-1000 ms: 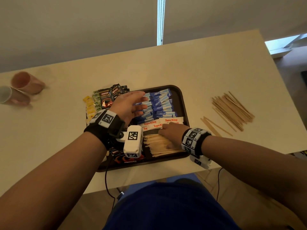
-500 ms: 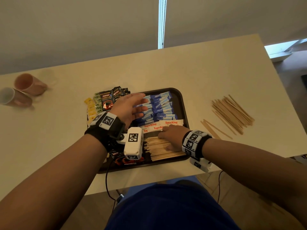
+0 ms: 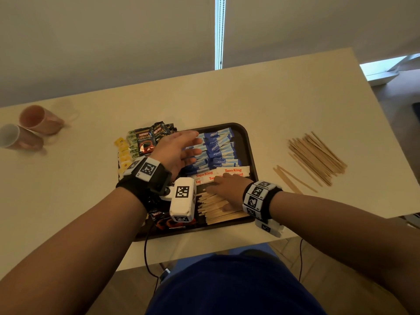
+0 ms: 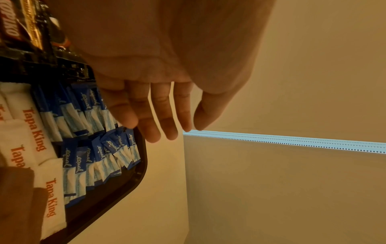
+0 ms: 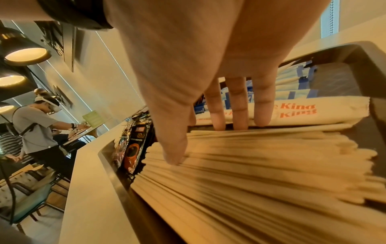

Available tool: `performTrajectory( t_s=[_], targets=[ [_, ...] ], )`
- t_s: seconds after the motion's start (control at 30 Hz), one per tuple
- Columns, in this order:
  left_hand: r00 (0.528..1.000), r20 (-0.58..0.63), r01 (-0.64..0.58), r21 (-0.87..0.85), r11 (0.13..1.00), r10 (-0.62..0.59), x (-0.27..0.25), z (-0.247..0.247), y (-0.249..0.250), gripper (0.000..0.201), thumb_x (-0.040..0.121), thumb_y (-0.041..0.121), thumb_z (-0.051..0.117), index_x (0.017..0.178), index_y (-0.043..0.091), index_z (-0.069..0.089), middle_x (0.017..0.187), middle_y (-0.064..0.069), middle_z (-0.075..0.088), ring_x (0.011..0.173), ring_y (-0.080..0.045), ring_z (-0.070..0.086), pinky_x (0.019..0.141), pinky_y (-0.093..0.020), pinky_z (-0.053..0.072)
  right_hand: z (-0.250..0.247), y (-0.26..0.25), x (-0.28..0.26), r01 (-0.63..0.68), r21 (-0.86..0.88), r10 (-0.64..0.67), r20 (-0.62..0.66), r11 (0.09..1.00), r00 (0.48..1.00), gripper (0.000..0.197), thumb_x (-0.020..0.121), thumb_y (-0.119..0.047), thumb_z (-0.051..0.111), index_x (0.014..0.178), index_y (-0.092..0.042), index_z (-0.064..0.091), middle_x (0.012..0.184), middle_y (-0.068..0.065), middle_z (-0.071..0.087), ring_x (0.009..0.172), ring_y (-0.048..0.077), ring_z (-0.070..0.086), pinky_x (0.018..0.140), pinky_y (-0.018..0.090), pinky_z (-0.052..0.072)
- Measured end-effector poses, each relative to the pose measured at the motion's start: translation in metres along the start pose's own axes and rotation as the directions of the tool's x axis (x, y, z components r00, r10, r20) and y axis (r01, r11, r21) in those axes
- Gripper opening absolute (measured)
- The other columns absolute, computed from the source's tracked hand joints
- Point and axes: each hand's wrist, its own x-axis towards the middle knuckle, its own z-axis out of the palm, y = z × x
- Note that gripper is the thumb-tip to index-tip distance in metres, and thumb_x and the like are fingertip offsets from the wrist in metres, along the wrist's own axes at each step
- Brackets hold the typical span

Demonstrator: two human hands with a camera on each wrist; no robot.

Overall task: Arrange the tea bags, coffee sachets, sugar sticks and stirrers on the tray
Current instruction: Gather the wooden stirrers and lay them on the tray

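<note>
A dark tray (image 3: 251,153) sits near the table's front edge. It holds blue sugar sticks (image 3: 219,151), white Tapa King sachets (image 3: 231,171), wooden stirrers (image 3: 216,212) and black coffee sachets (image 3: 145,142). Yellow and green tea bags (image 3: 123,153) lie at its left edge. My left hand (image 3: 181,148) hovers with straight fingers over the blue sticks (image 4: 94,115), holding nothing. My right hand (image 3: 225,187) lies flat on the stirrers (image 5: 250,165), fingertips at the white sachets (image 5: 313,112).
A loose pile of stirrers (image 3: 318,158) and a few stray ones (image 3: 293,178) lie on the table right of the tray. Two pink cups (image 3: 34,130) lie on their sides at the far left. A person (image 5: 39,125) stands at another table in the right wrist view.
Both hands stay almost where they were over the tray. The left fingers have spread a little above the blue sticks. The head camera has tilted slightly.
</note>
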Motion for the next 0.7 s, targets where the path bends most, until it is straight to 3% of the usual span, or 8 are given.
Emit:
performTrajectory(
  t_s=[0.17, 0.23, 0.3, 0.33, 0.4, 0.5, 0.6, 0.7],
  targets=[
    [1.000, 0.024, 0.009, 0.051, 0.999, -0.010, 0.004, 0.006, -0.007, 0.015, 0.096, 0.023, 0.065, 0.108, 0.016, 0.068, 0.096, -0.002, 0.072, 0.076, -0.016, 0.067, 0.064, -0.028, 0.052, -0.006, 0.015, -0.013, -0.082, 0.240, 0.119, -0.145, 0.967, 0.982, 0.052, 0.091, -0.042, 0.064, 0.137, -0.025, 0.047, 0.132, 0.001, 0.051, 0.119, 0.022, 0.050, 0.098, 0.041, 0.048],
    [0.999, 0.034, 0.017, 0.110, 0.994, -0.021, 0.007, 0.010, -0.011, 0.015, 0.096, 0.022, 0.064, 0.109, 0.016, 0.068, 0.098, -0.004, 0.073, 0.078, -0.018, 0.067, 0.068, -0.030, 0.052, -0.012, 0.042, -0.029, -0.154, 0.414, 0.279, -0.261, 0.897, 0.924, 0.038, 0.092, -0.039, 0.063, 0.125, -0.021, 0.058, 0.120, 0.001, 0.059, 0.111, 0.021, 0.056, 0.092, 0.034, 0.048],
    [0.999, 0.045, 0.020, 0.196, 0.980, -0.029, 0.013, 0.016, -0.015, 0.013, 0.097, 0.021, 0.063, 0.108, 0.016, 0.068, 0.100, -0.006, 0.073, 0.078, -0.018, 0.066, 0.068, -0.030, 0.052, -0.012, 0.079, -0.047, -0.267, 0.514, 0.471, -0.320, 0.815, 0.822, 0.034, 0.090, -0.041, 0.065, 0.116, -0.018, 0.062, 0.110, 0.001, 0.062, 0.105, 0.023, 0.059, 0.085, 0.031, 0.046],
    [0.999, 0.047, 0.016, 0.243, 0.970, -0.028, 0.016, 0.020, -0.018, 0.012, 0.097, 0.021, 0.063, 0.107, 0.016, 0.068, 0.101, -0.007, 0.072, 0.079, -0.018, 0.066, 0.067, -0.030, 0.051, -0.008, 0.101, -0.056, -0.353, 0.530, 0.566, -0.319, 0.771, 0.760, 0.044, 0.087, -0.047, 0.068, 0.118, -0.017, 0.060, 0.112, 0.003, 0.062, 0.108, 0.025, 0.058, 0.087, 0.031, 0.046],
    [0.999, 0.036, 0.016, 0.323, 0.946, -0.029, 0.022, 0.030, -0.023, 0.012, 0.097, 0.022, 0.063, 0.107, 0.017, 0.068, 0.103, -0.005, 0.073, 0.081, -0.018, 0.066, 0.071, -0.032, 0.053, 0.008, 0.140, -0.073, -0.578, 0.497, 0.740, -0.224, 0.647, 0.635, 0.090, 0.071, -0.066, 0.074, 0.138, -0.015, 0.043, 0.133, 0.010, 0.051, 0.124, 0.031, 0.048, 0.102, 0.040, 0.043],
    [0.999, 0.017, 0.038, 0.355, 0.934, -0.048, 0.031, 0.049, -0.029, 0.011, 0.097, 0.024, 0.063, 0.106, 0.019, 0.068, 0.101, -0.002, 0.074, 0.082, -0.018, 0.067, 0.082, -0.039, 0.054, 0.036, 0.170, -0.097, -0.774, 0.452, 0.852, 0.054, 0.443, 0.520, 0.151, 0.049, -0.082, 0.075, 0.154, -0.015, -0.012, 0.162, 0.015, -0.002, 0.149, 0.039, 0.006, 0.118, 0.054, 0.015],
    [0.998, 0.035, 0.037, 0.358, 0.933, -0.053, 0.039, 0.067, -0.031, 0.012, 0.097, 0.023, 0.064, 0.106, 0.017, 0.068, 0.101, -0.005, 0.074, 0.081, -0.019, 0.067, 0.082, -0.040, 0.054, 0.062, 0.177, -0.109, -0.800, 0.477, 0.859, 0.160, 0.364, 0.487, 0.160, 0.046, -0.088, 0.070, 0.151, -0.013, -0.026, 0.161, 0.015, -0.021, 0.150, 0.039, -0.010, 0.120, 0.058, 0.004],
    [0.998, 0.038, 0.035, 0.388, 0.921, -0.054, 0.047, 0.077, -0.034, 0.011, 0.096, 0.022, 0.064, 0.105, 0.018, 0.068, 0.101, -0.006, 0.074, 0.083, -0.021, 0.068, 0.072, -0.035, 0.053, 0.072, 0.185, -0.109, -0.762, 0.583, 0.916, 0.074, 0.281, 0.395, 0.152, 0.048, -0.097, 0.056, 0.154, -0.012, -0.012, 0.163, 0.015, -0.001, 0.149, 0.038, 0.007, 0.118, 0.057, 0.016]
  ],
)
